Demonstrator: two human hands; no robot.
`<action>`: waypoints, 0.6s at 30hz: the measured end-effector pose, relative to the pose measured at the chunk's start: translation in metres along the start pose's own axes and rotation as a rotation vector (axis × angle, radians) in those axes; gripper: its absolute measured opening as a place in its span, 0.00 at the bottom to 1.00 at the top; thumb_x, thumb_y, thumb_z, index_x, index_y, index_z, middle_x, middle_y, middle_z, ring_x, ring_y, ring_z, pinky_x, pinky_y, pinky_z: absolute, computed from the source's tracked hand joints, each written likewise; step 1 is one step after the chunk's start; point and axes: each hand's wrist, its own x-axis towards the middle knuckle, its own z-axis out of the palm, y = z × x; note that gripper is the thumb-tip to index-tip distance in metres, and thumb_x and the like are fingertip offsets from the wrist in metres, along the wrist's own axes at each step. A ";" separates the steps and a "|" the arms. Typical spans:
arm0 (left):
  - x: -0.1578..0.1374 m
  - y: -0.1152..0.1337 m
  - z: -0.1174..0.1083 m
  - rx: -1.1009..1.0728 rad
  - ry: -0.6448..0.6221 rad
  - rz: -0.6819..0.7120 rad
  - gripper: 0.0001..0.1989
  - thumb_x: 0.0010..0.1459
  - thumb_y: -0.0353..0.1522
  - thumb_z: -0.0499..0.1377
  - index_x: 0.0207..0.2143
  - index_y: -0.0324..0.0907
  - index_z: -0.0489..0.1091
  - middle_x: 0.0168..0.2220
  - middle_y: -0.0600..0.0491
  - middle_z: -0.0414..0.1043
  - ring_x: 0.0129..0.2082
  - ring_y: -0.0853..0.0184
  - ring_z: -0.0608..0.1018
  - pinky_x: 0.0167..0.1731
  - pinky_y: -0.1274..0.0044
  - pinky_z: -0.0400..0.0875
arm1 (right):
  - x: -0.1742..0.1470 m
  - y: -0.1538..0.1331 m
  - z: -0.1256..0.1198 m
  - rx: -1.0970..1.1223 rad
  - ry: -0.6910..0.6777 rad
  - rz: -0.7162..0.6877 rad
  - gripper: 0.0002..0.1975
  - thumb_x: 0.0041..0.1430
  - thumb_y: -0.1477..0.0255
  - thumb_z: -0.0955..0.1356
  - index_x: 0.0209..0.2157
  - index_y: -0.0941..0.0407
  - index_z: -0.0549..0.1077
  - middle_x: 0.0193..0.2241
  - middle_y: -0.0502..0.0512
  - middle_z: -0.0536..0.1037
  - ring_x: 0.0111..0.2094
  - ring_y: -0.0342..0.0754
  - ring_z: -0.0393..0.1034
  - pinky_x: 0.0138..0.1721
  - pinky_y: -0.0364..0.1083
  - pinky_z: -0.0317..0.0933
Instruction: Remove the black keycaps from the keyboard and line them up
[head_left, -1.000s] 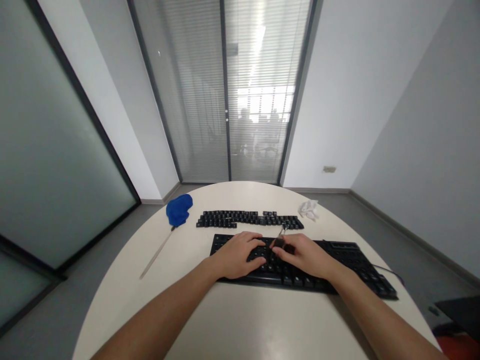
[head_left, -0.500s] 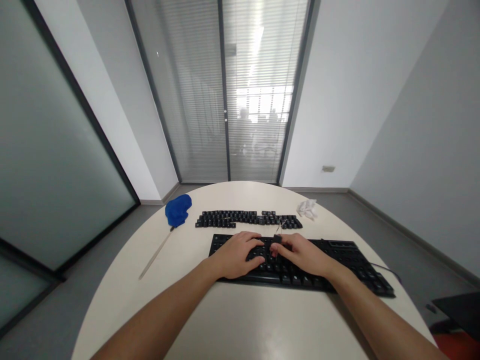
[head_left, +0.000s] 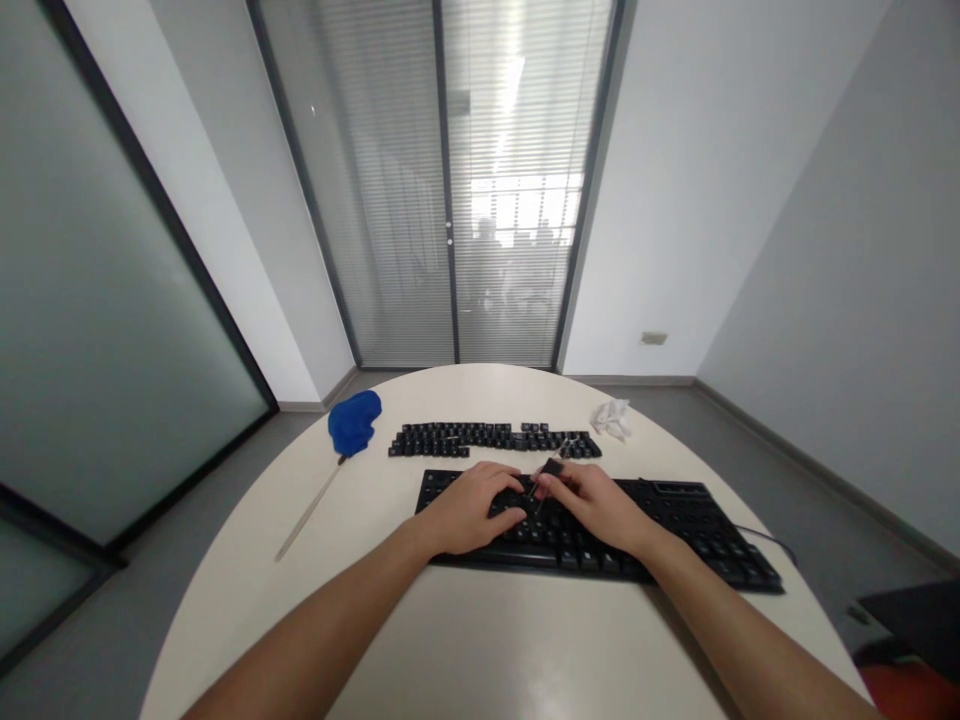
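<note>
A black keyboard [head_left: 679, 515] lies across the table in front of me, with keycaps missing from part of it. My left hand [head_left: 472, 508] rests on its left part, palm down, fingers apart and holding nothing. Over the middle of the keyboard, my right hand [head_left: 592, 500] pinches a keycap puller [head_left: 553, 467] with a small black body and thin wires, tilted between thumb and fingers. The wire ends point down toward the keys beside my left fingertips; whether they touch a key I cannot tell. Loose black keycaps [head_left: 487, 436] lie in rows behind the keyboard.
A blue cloth [head_left: 354, 422] lies at the back left, near a thin pale stick [head_left: 309, 510] with a dark tip. Crumpled white tissue [head_left: 613, 419] lies at the back right. The keyboard's cable [head_left: 769, 540] runs off to the right on the round table [head_left: 480, 640].
My right hand has tilted the keycap puller, its black body rising slightly and its wires swinging down to the left. The left hand has stayed almost in place.
</note>
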 end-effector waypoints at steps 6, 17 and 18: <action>0.002 -0.009 0.001 -0.144 0.053 -0.041 0.11 0.59 0.33 0.62 0.45 0.44 0.71 0.48 0.49 0.74 0.50 0.61 0.73 0.55 0.69 0.66 | -0.001 -0.013 0.006 0.041 0.057 -0.046 0.17 0.67 0.58 0.63 0.39 0.53 0.79 0.40 0.55 0.82 0.42 0.54 0.75 0.47 0.50 0.65; 0.003 -0.008 -0.001 -0.174 0.058 -0.079 0.09 0.61 0.32 0.60 0.45 0.44 0.70 0.46 0.51 0.74 0.48 0.63 0.74 0.52 0.72 0.66 | 0.001 -0.012 0.014 0.138 0.081 0.021 0.19 0.67 0.57 0.62 0.37 0.55 0.79 0.38 0.56 0.82 0.40 0.53 0.75 0.44 0.49 0.66; 0.003 -0.007 -0.001 -0.170 0.065 -0.086 0.10 0.61 0.31 0.60 0.45 0.44 0.70 0.46 0.51 0.74 0.47 0.63 0.74 0.52 0.72 0.66 | 0.001 -0.012 0.015 0.140 0.094 0.023 0.19 0.66 0.58 0.62 0.36 0.55 0.79 0.36 0.55 0.82 0.39 0.53 0.75 0.44 0.49 0.66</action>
